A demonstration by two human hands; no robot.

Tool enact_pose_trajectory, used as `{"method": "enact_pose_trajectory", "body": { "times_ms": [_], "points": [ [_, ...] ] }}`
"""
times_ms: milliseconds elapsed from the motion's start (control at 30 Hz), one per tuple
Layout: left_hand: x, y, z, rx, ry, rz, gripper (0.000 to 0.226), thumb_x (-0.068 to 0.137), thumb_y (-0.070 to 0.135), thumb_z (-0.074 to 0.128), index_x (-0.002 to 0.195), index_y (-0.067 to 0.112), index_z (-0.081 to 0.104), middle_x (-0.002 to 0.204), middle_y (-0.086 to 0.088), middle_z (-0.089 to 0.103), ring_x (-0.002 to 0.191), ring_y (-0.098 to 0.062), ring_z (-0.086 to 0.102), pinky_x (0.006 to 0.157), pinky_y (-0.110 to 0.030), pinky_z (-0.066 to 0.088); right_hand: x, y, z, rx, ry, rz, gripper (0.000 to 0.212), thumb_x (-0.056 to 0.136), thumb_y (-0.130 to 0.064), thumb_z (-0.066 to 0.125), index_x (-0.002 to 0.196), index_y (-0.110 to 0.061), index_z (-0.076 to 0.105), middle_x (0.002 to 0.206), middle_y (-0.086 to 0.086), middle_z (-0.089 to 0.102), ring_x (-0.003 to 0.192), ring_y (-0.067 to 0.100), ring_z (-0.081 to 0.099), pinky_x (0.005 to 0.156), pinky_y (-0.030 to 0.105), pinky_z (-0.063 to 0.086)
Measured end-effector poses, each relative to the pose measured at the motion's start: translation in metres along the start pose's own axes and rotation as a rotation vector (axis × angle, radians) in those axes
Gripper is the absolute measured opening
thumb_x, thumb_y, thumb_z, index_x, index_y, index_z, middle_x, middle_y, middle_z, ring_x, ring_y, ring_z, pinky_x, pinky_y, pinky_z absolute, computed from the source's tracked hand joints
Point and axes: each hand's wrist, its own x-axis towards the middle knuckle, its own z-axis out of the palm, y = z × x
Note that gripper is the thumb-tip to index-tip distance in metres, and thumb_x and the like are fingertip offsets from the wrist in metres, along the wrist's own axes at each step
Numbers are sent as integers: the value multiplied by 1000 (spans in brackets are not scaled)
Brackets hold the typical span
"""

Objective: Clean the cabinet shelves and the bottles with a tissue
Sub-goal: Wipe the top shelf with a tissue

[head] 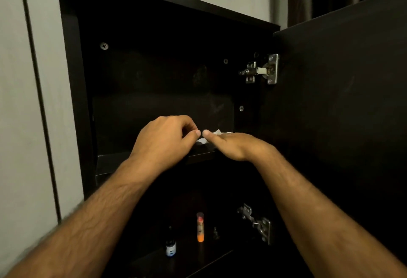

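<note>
A crumpled white tissue (217, 132) lies on the upper shelf (110, 163) of the dark cabinet. My right hand (233, 145) lies flat over it, fingers straight, pressing it to the shelf. My left hand (165, 137) is beside it with curled fingers, its thumb and forefinger pinching the tissue's left end; the two thumbs nearly touch. On the lower shelf (209, 258) stand a small dark bottle with a blue and white label (171, 247), an orange-bottomed tube (200, 227) and a tiny dark item (215, 233).
The cabinet door (341, 101) stands open on the right, held by an upper metal hinge (262, 70) and a lower metal hinge (256, 222). A pale wall panel (26, 101) flanks the cabinet on the left. The back panel above the upper shelf is bare and smudged.
</note>
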Motion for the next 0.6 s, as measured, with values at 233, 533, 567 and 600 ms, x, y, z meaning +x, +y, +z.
{"method": "enact_pose_trajectory", "body": {
  "times_ms": [233, 533, 567, 600],
  "points": [
    [-4, -9, 4, -6, -13, -4, 19, 95, 47, 50, 105, 38, 63, 77, 21, 52, 69, 3, 47, 55, -18, 32, -4, 9, -8, 21, -35, 177, 80, 87, -79, 6, 150, -37, 32, 161, -4, 22, 148, 21, 19, 119, 45, 13],
    [-11, -16, 1, -64, -1, -68, 21, 97, 42, 49, 110, 33, 62, 82, 18, 55, 75, -1, 49, 77, -28, 43, 13, -12, -9, 92, -85, 241, 93, 83, -82, 2, 152, -25, 28, 162, 5, 18, 149, 24, 14, 120, 49, 6],
    [-12, -17, 2, -70, -1, -70, 21, 97, 42, 48, 111, 33, 61, 81, 18, 55, 75, -1, 49, 79, -29, 44, 11, -10, -9, 77, -80, 251, 94, 82, -83, 1, 152, -26, 27, 162, 5, 17, 149, 24, 14, 120, 49, 6],
    [-12, -17, 2, -75, 3, -72, 21, 98, 42, 48, 112, 33, 61, 81, 17, 55, 75, -1, 50, 82, -30, 46, 11, -8, -11, 69, -77, 265, 96, 80, -84, 1, 152, -26, 27, 162, 5, 18, 149, 24, 14, 120, 49, 6]
  ]
}}
